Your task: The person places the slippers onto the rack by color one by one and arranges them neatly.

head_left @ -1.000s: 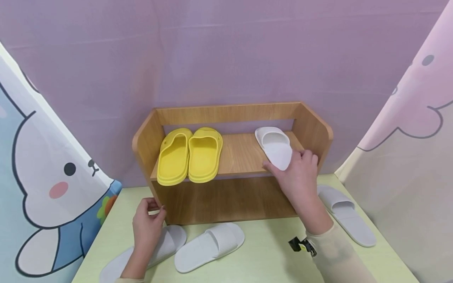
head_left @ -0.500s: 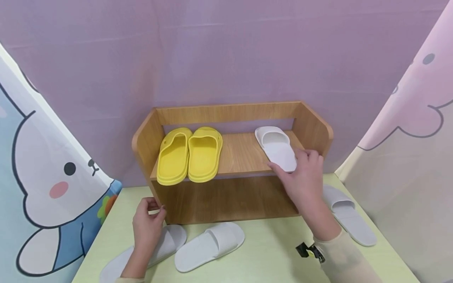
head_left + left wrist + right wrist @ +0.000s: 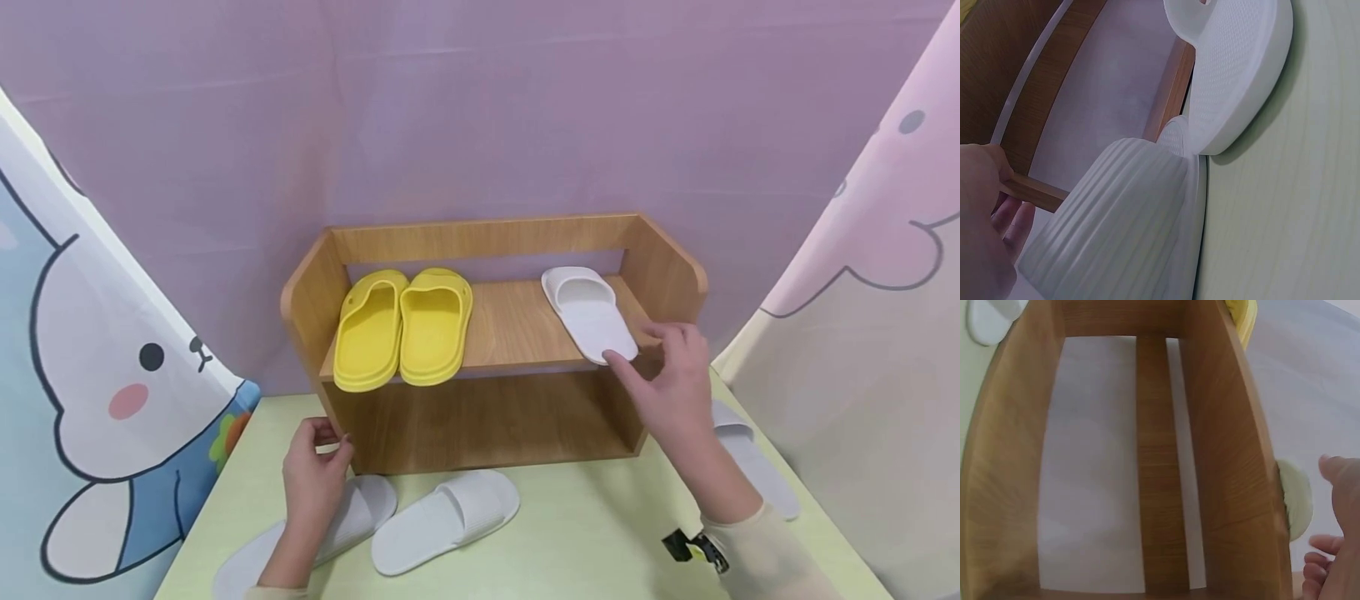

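Right hand (image 3: 670,385) fingers loose, touching white slipper (image 3: 591,317) at shelf's (image 3: 510,329) right end; left hand (image 3: 313,471) gripped rack (image 3: 309,304) side, steadying.

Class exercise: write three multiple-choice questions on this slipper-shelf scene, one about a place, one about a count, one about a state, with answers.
1. Where are the yellow slippers?
A. shelf, left
B. floor
C. shelf, right

2. How many white slippers lie in front of the rack?
A. none
B. two
C. five

3. What is the left hand doing?
A. waving
B. gripping the rack's left side panel
C. holding a yellow slipper

Answers: 1 A, they sit at the shelf's left end. 2 B, one pair lies there. 3 B, its fingers curl round the panel's edge.
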A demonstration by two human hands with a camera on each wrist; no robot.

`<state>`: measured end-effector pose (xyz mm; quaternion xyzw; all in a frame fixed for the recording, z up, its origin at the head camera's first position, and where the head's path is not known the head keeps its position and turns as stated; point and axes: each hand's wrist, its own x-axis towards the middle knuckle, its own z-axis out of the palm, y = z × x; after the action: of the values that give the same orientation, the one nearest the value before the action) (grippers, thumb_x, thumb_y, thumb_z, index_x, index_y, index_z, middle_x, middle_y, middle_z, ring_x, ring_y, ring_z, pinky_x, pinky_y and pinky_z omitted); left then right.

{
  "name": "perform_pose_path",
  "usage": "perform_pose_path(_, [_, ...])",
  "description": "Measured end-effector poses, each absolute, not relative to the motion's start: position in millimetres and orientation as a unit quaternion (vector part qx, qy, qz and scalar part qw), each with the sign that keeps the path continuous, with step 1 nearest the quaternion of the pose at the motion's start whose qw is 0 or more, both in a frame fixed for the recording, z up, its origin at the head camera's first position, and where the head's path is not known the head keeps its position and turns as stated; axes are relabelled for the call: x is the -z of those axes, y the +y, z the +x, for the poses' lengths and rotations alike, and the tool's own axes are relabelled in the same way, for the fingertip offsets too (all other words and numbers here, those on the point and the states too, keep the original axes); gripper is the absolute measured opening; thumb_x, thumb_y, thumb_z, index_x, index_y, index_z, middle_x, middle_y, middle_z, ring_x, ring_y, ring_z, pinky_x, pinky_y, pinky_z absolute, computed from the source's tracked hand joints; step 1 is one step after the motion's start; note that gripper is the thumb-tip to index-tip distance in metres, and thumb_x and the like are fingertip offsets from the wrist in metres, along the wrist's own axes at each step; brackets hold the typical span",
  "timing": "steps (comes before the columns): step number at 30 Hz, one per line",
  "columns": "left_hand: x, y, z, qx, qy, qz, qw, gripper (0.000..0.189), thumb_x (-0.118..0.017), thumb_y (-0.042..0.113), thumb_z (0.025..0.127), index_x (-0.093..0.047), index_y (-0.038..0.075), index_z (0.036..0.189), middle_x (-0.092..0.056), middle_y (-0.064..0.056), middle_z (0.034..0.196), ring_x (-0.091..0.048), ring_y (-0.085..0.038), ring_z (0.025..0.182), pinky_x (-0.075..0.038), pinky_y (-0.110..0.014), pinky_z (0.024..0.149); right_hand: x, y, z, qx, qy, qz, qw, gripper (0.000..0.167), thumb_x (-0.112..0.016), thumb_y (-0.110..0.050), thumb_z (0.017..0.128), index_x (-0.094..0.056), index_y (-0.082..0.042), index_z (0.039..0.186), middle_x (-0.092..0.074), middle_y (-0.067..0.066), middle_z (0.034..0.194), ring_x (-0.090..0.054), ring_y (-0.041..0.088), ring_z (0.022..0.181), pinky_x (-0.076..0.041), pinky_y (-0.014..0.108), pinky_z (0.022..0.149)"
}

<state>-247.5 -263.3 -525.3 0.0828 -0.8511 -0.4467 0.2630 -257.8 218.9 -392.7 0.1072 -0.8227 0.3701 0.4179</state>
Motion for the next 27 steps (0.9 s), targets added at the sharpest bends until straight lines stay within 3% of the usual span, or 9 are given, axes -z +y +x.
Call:
perform_pose_path(10, [522, -261, -248, 0.453, -0.848, 0.083, 0.261, 0.029, -0.076, 0.003, 0.099, -0.062, 0.007, 0.124, -0.070, -0.009, 0.113, -0.074, -0.028, 0.104, -0.055, -0.009, 0.074, 408, 239, -252, -0.370, -0.798, 0.144, 0.453, 0.046, -0.093, -0.001, 0.082, -0.066, 0.011, 0.117, -0.065, 0.025, 0.111, -0.054, 0.038, 0.104, -0.034, 0.025, 0.091])
perform_pose_path(18, [522, -261, -247, 0.450, -0.849, 0.079, 0.265, 0.029, -0.076, 0.002, 0.098, -0.063, 0.006, 0.124, -0.070, -0.010, 0.112, -0.073, -0.030, 0.105, -0.054, -0.008, 0.074, 419, 250, -245, -0.368, -0.800, 0.132, 0.456, 0.037, -0.088, 0.001, 0.085, -0.065, 0.011, 0.113, -0.064, 0.024, 0.108, -0.054, 0.032, 0.098, -0.037, 0.026, 0.080])
perform_pose_path(27, [524, -262, -248, 0.446, -0.851, 0.082, 0.266, 0.029, -0.076, 0.004, 0.098, -0.063, 0.006, 0.123, -0.070, -0.010, 0.112, -0.073, -0.028, 0.104, -0.057, -0.010, 0.073, 437, 262, -245, -0.369, -0.797, 0.120, 0.463, 0.033, -0.087, 0.005, 0.084, -0.065, 0.010, 0.108, -0.065, 0.021, 0.103, -0.055, 0.023, 0.092, -0.040, 0.024, 0.078])
